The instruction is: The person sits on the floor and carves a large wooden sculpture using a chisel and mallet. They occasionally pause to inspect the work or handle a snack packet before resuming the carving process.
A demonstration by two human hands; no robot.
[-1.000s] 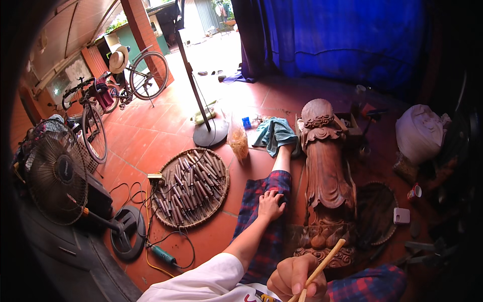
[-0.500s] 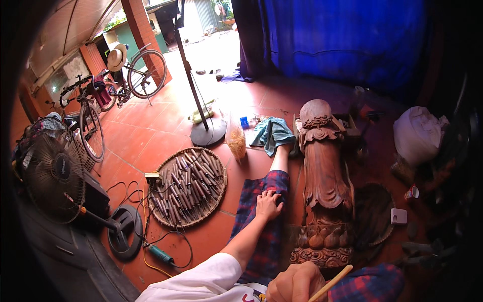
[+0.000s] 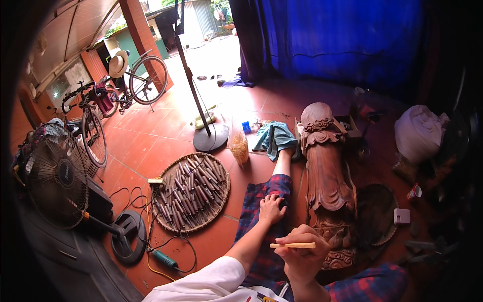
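Observation:
My right hand is raised in front of me, fingers closed round a short, pale yellow stick; I cannot make out what it is made of. On the plaid trouser leg rests my left hand, fingers spread and nothing in them. Between my legs a carved brown wooden figure lies on the tiles, with a rounded top and draped folds; my right hand partly covers its ornate lower end. A clear bag of yellow sticks stands beyond my left hand.
A round woven tray of wooden tool handles lies to the left, near a green power tool and its cords. A fan, a lamp stand and bicycles stand further left. A white sack sits at right.
My right hand has risen from the lower edge, and the pale stick has turned from slanting to nearly level. My left hand stays on the leg. The whole view has shifted slightly.

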